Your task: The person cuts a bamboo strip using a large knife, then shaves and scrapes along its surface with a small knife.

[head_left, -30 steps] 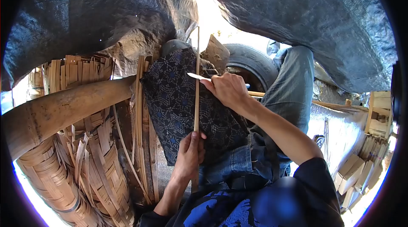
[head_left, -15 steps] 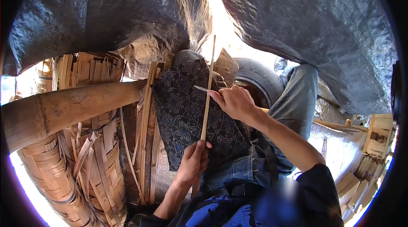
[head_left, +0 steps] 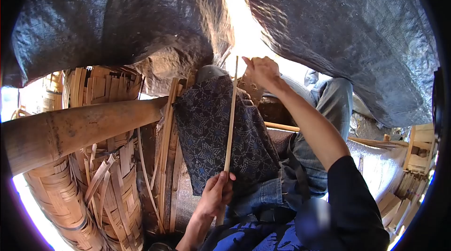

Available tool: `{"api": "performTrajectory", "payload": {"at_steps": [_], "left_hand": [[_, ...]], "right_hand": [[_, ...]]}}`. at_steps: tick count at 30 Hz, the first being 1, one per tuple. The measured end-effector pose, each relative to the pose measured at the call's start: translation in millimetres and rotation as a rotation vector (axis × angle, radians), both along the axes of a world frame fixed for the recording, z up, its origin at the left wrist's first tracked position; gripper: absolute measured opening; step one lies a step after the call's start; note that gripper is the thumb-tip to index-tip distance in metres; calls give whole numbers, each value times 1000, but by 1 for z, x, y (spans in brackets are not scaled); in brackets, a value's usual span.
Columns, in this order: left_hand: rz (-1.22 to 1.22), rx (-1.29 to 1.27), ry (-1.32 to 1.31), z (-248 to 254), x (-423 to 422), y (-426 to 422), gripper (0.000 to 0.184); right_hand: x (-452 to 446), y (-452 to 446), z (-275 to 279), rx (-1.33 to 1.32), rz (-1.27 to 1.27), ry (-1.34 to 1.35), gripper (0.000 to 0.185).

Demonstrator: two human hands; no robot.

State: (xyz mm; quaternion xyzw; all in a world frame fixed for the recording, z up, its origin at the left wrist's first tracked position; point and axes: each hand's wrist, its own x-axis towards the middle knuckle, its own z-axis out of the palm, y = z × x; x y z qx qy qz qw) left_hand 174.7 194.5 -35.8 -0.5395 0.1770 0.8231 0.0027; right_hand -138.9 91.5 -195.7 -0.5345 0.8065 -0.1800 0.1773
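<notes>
My left hand (head_left: pixel 218 191) is closed around the lower end of a thin bamboo strip (head_left: pixel 231 126). The strip runs upright over a dark patterned cloth (head_left: pixel 206 129) spread on my lap. At the strip's far end is my right hand (head_left: pixel 263 70), fingers closed on a knife. The knife's blade is mostly lost in the glare beside the strip's tip.
A thick bamboo pole (head_left: pixel 94 126) juts in from the left, in front of woven bamboo baskets (head_left: pixel 56 199). Long split slats (head_left: pixel 164 157) stand left of the cloth. A dark tarp (head_left: pixel 347 25) hangs overhead; my jeans-clad leg (head_left: pixel 336 105) is at right.
My right hand with the knife has moved away from me along the strip, from its middle to its far tip. My left hand keeps its hold, sitting slightly lower in view.
</notes>
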Motion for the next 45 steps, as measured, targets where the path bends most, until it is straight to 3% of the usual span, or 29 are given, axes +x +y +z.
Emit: {"api": "performTrajectory", "payload": {"at_steps": [1, 2, 3, 5, 9, 10, 11, 13, 16, 19, 20, 22, 25, 27, 31, 45], "left_hand": [[40, 40, 78, -2, 2, -3, 28], [81, 79, 158, -4, 3, -7, 28], [90, 75, 158, -6, 3, -12, 28], [173, 166, 288, -12, 1, -23, 30], [82, 136, 313, -16, -12, -32, 32], [51, 94, 303, -13, -14, -30, 34], [41, 96, 299, -8, -19, -26, 34], [-35, -183, 29, 3, -29, -15, 35], [-247, -290, -41, 7, -6, -5, 33], [-69, -123, 111, -8, 8, -5, 31], [-5, -50, 102, -11, 6, -7, 31], [59, 39, 164, -11, 7, -17, 30], [114, 214, 280, -18, 14, -23, 27], [142, 319, 358, -22, 13, -26, 26], [143, 344, 347, -22, 15, -24, 28], [104, 252, 253, -12, 8, -22, 29]], "right_hand": [[1, -2, 7, -79, -69, -13, 60], [2, -2, 27, 160, -118, -259, 65], [8, 2, 43, 158, -109, -259, 65], [33, 24, 71, 291, -331, -832, 64], [84, 47, 107, 213, -240, -1269, 58], [90, 52, 101, 169, -204, -1263, 50], [99, 52, 93, -46, -178, -1100, 43], [98, 49, 91, -132, -152, -1016, 41], [87, 37, 96, -159, -202, -964, 43], [97, 34, 70, -300, -279, -523, 55], [93, 40, 84, -305, -267, -524, 55], [78, 70, 112, -42, -8, -586, 60], [95, 106, 111, 87, 165, -491, 53], [108, 116, 103, 34, 234, -286, 52], [115, 110, 106, 57, 234, -106, 58], [94, 78, 67, 52, 289, -1, 58]]}}
